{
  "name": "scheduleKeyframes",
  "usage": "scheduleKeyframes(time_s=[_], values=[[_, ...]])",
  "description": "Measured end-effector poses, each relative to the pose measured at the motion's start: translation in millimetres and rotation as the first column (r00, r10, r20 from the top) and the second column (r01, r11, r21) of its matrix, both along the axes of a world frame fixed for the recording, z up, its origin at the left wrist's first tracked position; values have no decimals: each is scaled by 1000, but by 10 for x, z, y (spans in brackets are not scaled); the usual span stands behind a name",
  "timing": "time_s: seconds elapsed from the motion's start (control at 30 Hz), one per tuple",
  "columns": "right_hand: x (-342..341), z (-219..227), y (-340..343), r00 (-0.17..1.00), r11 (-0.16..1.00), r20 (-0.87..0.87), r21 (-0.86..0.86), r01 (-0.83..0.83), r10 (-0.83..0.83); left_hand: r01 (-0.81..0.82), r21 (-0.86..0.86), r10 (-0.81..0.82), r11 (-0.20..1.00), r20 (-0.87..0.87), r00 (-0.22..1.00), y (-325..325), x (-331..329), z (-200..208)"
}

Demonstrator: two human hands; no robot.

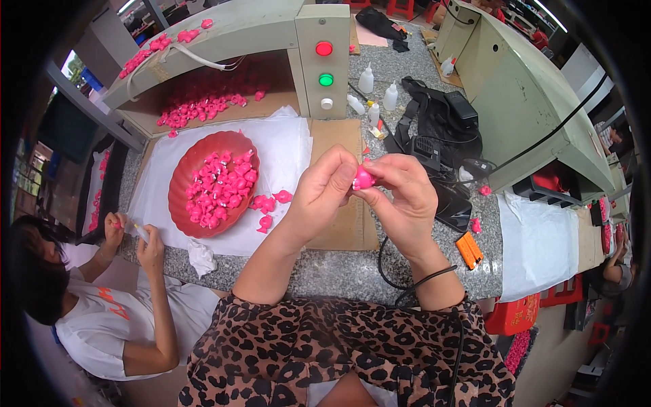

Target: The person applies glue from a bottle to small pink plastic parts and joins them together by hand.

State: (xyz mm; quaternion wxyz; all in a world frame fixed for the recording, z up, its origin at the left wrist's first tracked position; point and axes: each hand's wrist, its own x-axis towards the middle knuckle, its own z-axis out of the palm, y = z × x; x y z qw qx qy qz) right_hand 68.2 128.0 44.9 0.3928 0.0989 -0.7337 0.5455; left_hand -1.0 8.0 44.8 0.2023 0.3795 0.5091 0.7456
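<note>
A small, rounded pink plastic piece (364, 179) with a pale spot at its lower left is held up over the bench between my two hands. My left hand (324, 190) is closed, its thumb and fingers against the piece's left side. With thumb and fingertips, my right hand (405, 191) pinches the same piece from the right. Left of my hands, a red scalloped bowl (182, 203) rests on white paper (288, 139), heaped with similar pink pieces (218, 183). Several loose ones (264, 222) lie beside the bowl.
A grey box-shaped machine (308, 68) with buttons stands behind the bowl, more pink pieces inside. White squeeze bottles (390, 97), a black bag (447, 122) and an orange object (468, 250) are to the right. A black cable (386, 268) crosses my right wrist. A co-worker (115, 305) sits at left.
</note>
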Motion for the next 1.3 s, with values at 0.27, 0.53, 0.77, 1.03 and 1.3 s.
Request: scheduleKeyframes(time_s=[0.27,0.53,0.77,1.03,1.3], values=[[-5,1,1,1000,1000,-29,31,-5,5,-28,-7,28,1000,-28,999,-7,18,26],[27,10,-2,998,999,46,15,-34,34,22,-49,-11,999,205,979,-17,46,81],[30,1,-9,996,998,67,-8,-55,56,50,-89,-21,995,300,954,-13,42,98],[26,-33,-78,985,975,98,-184,-123,143,43,-95,-12,994,309,951,-18,28,82],[20,-52,-108,980,956,100,-257,-143,173,13,-114,19,993,277,961,-11,34,86]])
